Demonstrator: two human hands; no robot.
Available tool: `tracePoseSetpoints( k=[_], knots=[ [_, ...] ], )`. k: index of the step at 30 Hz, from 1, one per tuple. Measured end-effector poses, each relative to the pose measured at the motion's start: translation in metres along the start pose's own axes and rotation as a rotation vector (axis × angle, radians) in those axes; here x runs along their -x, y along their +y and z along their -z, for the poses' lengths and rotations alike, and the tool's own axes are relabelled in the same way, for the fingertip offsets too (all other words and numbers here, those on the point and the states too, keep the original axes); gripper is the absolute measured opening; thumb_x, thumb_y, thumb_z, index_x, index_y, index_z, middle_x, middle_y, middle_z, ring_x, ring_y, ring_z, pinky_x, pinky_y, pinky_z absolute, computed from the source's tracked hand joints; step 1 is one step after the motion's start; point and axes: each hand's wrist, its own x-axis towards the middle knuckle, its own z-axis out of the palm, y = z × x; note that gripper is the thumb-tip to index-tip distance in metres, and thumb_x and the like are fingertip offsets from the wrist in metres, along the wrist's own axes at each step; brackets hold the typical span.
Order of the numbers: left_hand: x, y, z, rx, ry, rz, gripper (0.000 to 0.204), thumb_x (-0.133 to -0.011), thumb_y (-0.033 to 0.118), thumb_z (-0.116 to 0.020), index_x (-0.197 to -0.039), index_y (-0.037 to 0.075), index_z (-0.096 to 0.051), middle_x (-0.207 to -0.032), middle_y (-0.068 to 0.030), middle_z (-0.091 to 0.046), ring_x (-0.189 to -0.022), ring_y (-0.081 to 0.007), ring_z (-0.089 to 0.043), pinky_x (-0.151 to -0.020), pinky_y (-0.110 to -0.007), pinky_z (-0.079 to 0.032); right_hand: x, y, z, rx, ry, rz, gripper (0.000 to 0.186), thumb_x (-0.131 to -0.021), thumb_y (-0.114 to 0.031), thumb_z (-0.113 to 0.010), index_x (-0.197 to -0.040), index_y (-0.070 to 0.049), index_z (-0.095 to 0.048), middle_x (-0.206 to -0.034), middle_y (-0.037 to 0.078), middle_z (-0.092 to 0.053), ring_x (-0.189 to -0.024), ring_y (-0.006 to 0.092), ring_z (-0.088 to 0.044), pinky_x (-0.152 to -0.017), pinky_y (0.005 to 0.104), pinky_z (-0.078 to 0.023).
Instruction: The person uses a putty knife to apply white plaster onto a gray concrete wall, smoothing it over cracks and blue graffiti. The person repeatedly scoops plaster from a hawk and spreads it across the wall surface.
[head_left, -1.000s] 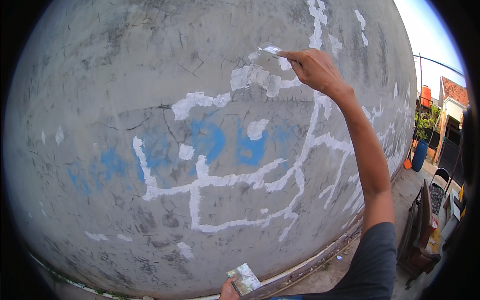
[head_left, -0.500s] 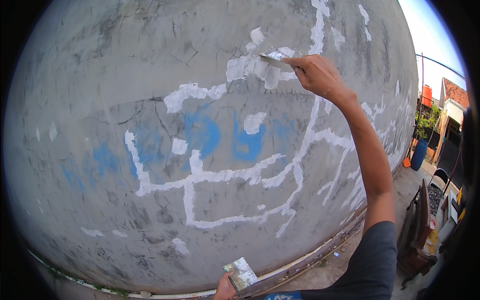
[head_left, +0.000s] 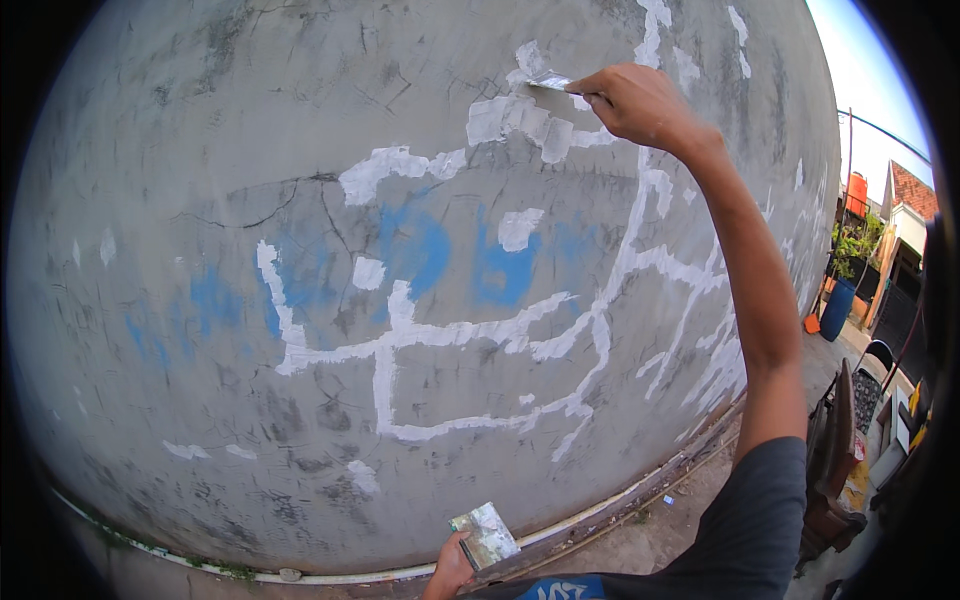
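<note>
My right hand is raised to the upper part of a grey plastered wall, its fingers closed around a putty knife. The metal blade lies against the wall at a white filler patch, just above a broader white patch. Down at the lower edge, my left hand grips a flat rectangular plate smeared with filler, well away from the wall's patched area. Most of the left fingers are hidden behind that plate.
White filler lines cross the wall among faded blue paint marks and thin cracks. A white pipe runs along the wall's foot. At right stand brown wooden furniture, a blue barrel and an orange tank.
My right hand and the putty knife have moved up the wall to the small upper patch, which now looks wider. The view has shifted slightly. My left hand still holds the plate low down.
</note>
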Motion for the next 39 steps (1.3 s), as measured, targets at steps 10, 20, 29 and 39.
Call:
tracePoseSetpoints(
  k=[10, 20, 29, 39],
  knots=[
    [0.026, 0.010, -0.042, -0.111, 0.047, -0.033, 0.050, -0.086, 0.023, -0.045, -0.130, 0.000, -0.045, -0.126, -0.0168, -0.056, -0.117, -0.0339, -0.054, -0.103, -0.050, -0.040, -0.006, -0.015, 0.009, -0.018, -0.027, -0.143, 0.033, -0.082, -0.008, -0.050, -0.107, -0.009, -0.071, -0.083, 0.018, -0.066, -0.074, 0.0344, -0.063, -0.068, 0.0411, -0.050],
    [0.061, 0.033, 0.008, -0.073, 0.047, -0.060, 0.053, -0.085, 0.029, -0.046, -0.132, 0.002, -0.046, -0.122, -0.0176, -0.059, -0.107, -0.0354, -0.061, -0.083, -0.054, -0.050, 0.139, -0.168, -0.034, -1.676, -0.323, -0.467, 0.038, -0.098, -0.019, -0.049, -0.134, -0.009, -0.053, -0.073, -0.002, -0.051, -0.058, 0.0054, -0.046, -0.047, 0.0210, -0.040],
    [0.120, 0.082, 0.022, -0.016, 0.094, -0.169, 0.050, -0.087, 0.025, -0.045, -0.130, -0.001, -0.046, -0.124, -0.0175, -0.058, -0.114, -0.0331, -0.057, -0.100, -0.049, -0.042, 0.056, -0.292, -0.070, -0.947, 0.358, -0.051, 0.060, -0.083, 0.002, -0.057, -0.138, -0.022, -0.049, -0.079, 0.005, -0.051, -0.058, 0.0171, -0.047, -0.054, 0.0297, -0.042],
    [0.140, 0.107, 0.043, 0.042, 0.089, -0.175, 0.052, -0.086, 0.022, -0.044, -0.132, -0.002, -0.043, -0.128, -0.0188, -0.054, -0.119, -0.0353, -0.052, -0.103, -0.051, -0.038, 0.022, -0.313, -0.102, -0.515, 0.332, -0.016, 0.059, -0.081, 0.003, -0.060, -0.137, -0.014, -0.050, -0.079, 0.009, -0.049, -0.059, 0.0232, -0.054, -0.052, 0.0335, -0.046]
  ],
)
